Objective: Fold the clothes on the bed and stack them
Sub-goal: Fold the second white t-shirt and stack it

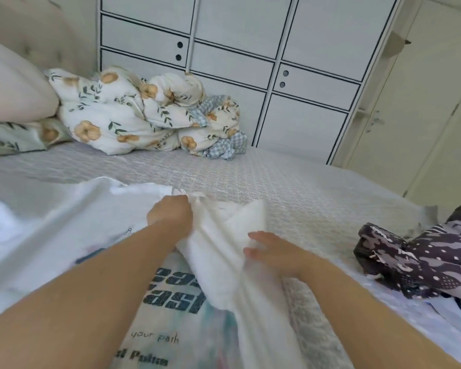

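Left hand [171,213] grips white shirt [224,235]; right hand [273,250] presses it

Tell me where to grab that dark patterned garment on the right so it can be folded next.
Judging by its pose, take the dark patterned garment at its bunched left end, coming from the left with the right hand. That end lies nearest on the bed and is fully visible; the rest runs out of frame.
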